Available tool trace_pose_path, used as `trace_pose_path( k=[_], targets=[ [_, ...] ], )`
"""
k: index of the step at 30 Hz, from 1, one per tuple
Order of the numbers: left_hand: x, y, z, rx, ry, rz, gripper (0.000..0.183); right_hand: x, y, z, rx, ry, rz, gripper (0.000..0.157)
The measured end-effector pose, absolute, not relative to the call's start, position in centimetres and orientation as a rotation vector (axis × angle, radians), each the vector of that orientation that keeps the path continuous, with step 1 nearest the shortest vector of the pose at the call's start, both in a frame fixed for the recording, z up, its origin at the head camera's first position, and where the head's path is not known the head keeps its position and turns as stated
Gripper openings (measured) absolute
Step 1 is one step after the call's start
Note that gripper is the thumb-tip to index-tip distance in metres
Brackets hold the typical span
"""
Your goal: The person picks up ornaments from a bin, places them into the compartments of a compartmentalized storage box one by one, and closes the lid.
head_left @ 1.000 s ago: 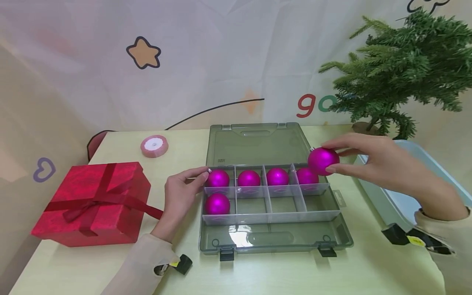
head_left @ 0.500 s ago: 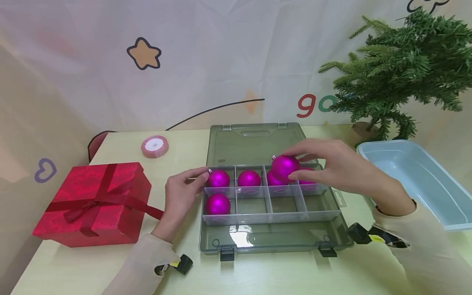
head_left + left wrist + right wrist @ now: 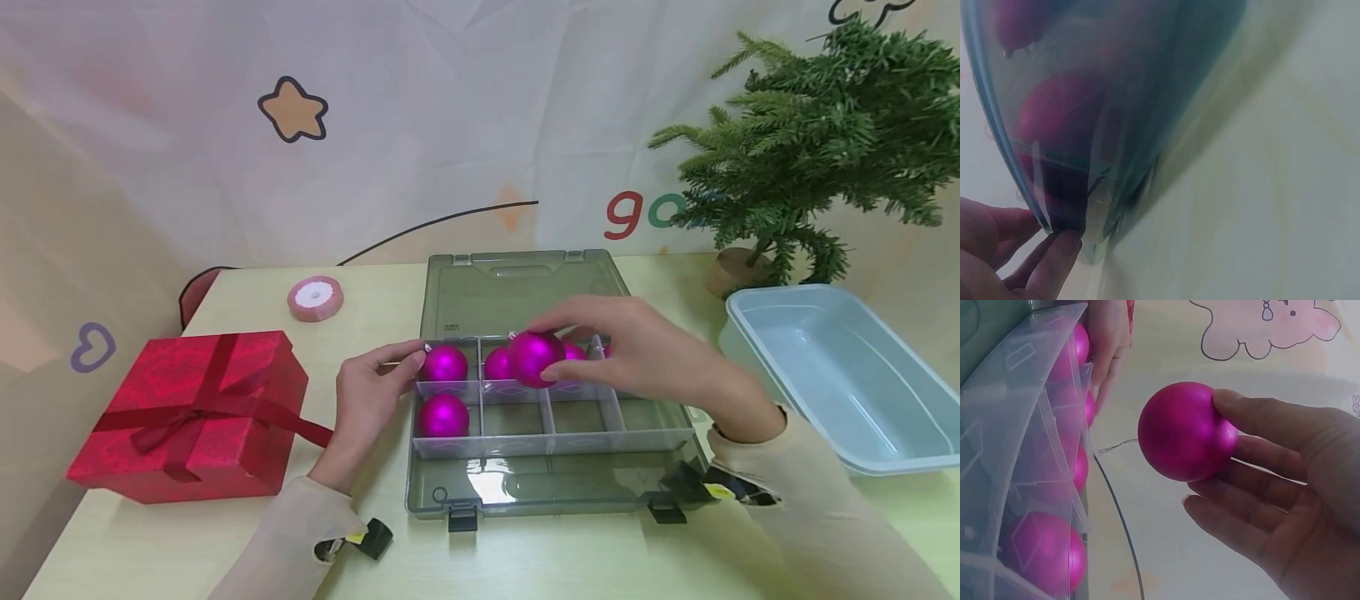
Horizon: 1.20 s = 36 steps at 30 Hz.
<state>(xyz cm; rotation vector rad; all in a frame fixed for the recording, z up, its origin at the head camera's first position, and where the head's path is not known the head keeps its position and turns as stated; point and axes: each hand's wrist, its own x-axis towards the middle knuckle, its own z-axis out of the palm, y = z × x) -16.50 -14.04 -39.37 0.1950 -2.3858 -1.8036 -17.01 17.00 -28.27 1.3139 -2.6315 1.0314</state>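
My right hand (image 3: 630, 350) pinches a magenta Christmas bauble (image 3: 536, 360) over the back row of a divided plastic box (image 3: 555, 472). In the right wrist view the held bauble (image 3: 1186, 431) shows a wire loop and sits between thumb and fingers. My left hand (image 3: 371, 400) pinches the box's left rim near the back corner; the left wrist view shows thumb and finger on that wall (image 3: 1000, 131). More baubles fill the back row, some partly covered by my right hand and the held one. Another bauble (image 3: 443, 415) lies in the second row's left compartment.
Behind, the box's lid (image 3: 517, 292) lies folded open. A red gift box (image 3: 195, 417) with ribbon stands left, a ribbon roll (image 3: 315, 298) behind it. At right are a pale blue basin (image 3: 862, 383) and an artificial pine tree (image 3: 825, 133).
My right hand has carried the bauble leftward from the box's right end to over its second column. My left hand has stayed at the left rim.
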Motion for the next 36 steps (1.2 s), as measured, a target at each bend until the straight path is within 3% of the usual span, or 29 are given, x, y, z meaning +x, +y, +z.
trace_pose_path(
  k=[36],
  targets=[
    [-16.6, -14.0, -39.3, 0.206, -2.39, -1.806, 0.023, -16.8, 15.0, -30.9, 1.441, -2.787, 1.013, 0.043]
  ],
)
